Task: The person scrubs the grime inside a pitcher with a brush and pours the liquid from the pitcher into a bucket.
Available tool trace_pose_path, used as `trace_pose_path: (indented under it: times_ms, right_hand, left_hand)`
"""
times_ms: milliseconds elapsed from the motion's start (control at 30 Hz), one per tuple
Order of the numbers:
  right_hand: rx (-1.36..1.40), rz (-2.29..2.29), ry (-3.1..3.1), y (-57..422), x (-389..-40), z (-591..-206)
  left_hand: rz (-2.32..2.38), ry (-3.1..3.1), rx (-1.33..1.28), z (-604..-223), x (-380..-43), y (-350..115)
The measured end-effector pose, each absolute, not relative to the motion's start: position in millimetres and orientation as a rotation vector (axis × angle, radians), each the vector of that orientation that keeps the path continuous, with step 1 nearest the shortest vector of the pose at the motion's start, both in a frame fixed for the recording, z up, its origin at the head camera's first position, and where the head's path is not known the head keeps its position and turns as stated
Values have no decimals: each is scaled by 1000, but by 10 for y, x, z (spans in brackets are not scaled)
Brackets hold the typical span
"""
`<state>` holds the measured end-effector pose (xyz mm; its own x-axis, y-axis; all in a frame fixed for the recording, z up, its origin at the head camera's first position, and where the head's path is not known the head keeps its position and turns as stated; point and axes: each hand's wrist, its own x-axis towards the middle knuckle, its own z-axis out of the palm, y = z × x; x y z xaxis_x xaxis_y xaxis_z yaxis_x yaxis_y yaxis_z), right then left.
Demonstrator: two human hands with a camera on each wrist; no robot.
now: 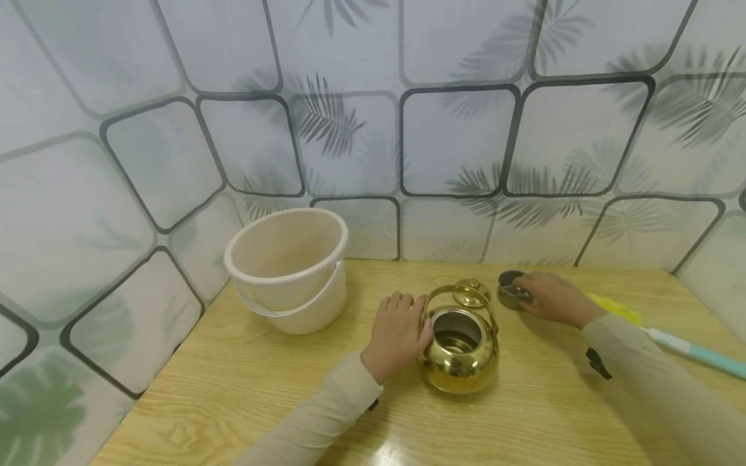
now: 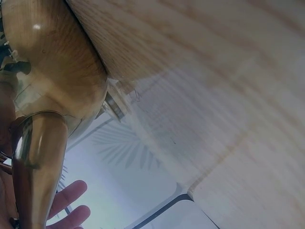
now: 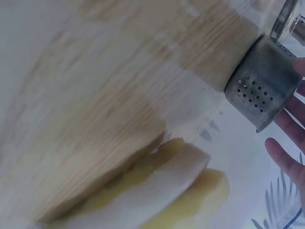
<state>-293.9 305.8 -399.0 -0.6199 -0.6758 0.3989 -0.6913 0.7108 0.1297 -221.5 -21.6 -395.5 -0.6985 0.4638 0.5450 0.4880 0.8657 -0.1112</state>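
A brass teapot (image 1: 460, 369) stands uncovered on the wooden table, its arched handle upright. My left hand (image 1: 399, 333) holds it at the left side, thumb against the body. In the left wrist view the spout (image 2: 40, 162) lies between thumb and fingers, with fingertips (image 2: 71, 195) showing past it. Behind the teapot rests its brass lid (image 1: 471, 294). My right hand (image 1: 553, 298) pinches the rim of a small metal strainer cup (image 1: 508, 290) at the back of the table. Round holes pierce the side of that strainer (image 3: 259, 90) in the right wrist view.
A cream bucket (image 1: 309, 298) with a hanging white handle stands at the back left, near the wall. To the right, partly behind my right forearm, lies a brush with a yellow head (image 1: 618, 309) and a white and teal handle (image 1: 699, 353). Patterned walls (image 1: 350, 142) border the table.
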Motion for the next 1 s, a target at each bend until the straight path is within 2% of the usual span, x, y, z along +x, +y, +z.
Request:
trace_pose_path:
  times_ms: [1000]
  right_hand:
    - [1078,25,-2293,3240,-2767,-3819]
  left_hand:
    - [-58,-2445,-691,-3948,-2208,-223]
